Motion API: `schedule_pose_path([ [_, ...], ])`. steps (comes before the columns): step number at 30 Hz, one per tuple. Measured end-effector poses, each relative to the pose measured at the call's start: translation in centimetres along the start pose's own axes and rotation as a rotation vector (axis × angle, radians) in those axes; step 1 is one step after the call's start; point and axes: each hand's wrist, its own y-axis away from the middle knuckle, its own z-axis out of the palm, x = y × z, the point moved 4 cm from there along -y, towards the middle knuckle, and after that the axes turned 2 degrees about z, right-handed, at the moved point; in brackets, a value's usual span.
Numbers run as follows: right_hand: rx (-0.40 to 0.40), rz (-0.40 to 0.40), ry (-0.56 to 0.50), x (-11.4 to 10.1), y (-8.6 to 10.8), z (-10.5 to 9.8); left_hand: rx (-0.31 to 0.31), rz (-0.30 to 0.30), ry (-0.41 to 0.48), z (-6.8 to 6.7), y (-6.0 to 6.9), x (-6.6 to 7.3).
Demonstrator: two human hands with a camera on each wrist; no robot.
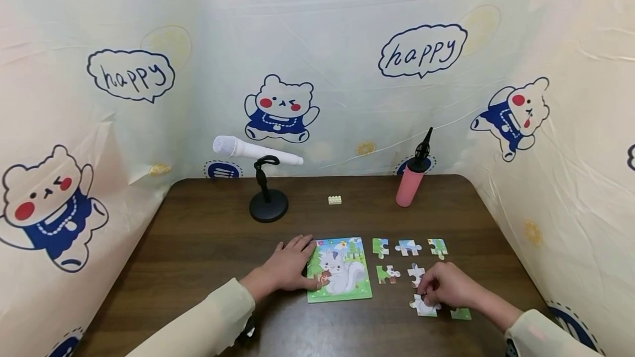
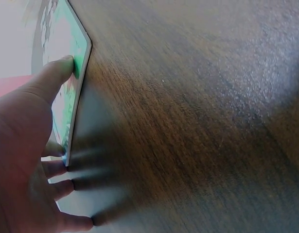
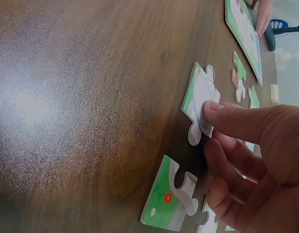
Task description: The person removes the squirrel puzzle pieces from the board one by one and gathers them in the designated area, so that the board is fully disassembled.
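My left hand [image 1: 289, 265] rests against the left side of a square squirrel picture board [image 1: 339, 282]. Its thumb [image 2: 59, 73] lies on the picture, and the other fingers spread along the edge, fairly straight. Over on the right, my right hand [image 1: 448, 284] pinches a white-and-green puzzle piece [image 3: 202, 87] at its edge, thumb on top and fingers curled at the side. That piece lies at or just above the tabletop. Beside it is a green corner piece [image 3: 161, 199] with a red flower, partly hidden by the hand in the head view.
Several loose puzzle pieces [image 1: 408, 247] lie in rows right of the board. Farther back stand a white microphone [image 1: 263, 152] on a black stand [image 1: 268, 206], a small cream block [image 1: 334, 200] and a pink pump [image 1: 409, 187]. Printed cloth [image 1: 347, 98] encloses the brown table [image 1: 198, 247].
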Motion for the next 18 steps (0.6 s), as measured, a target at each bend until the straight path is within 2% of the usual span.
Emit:
schedule_pose_path([
  [8,0.006,-0.004,0.040,-0.7,-0.2,-0.2,-0.007,0.002,0.019,-0.1,0.0,0.0],
  [13,-0.001,-0.031,0.060,-3.0,-1.4,-0.7,-0.005,0.016,0.018,-0.1,-0.2,-0.2],
  [18,-0.033,-0.052,0.092,-6.1,-4.0,-0.1,0.005,0.036,0.029,-0.4,-0.5,-0.3],
])
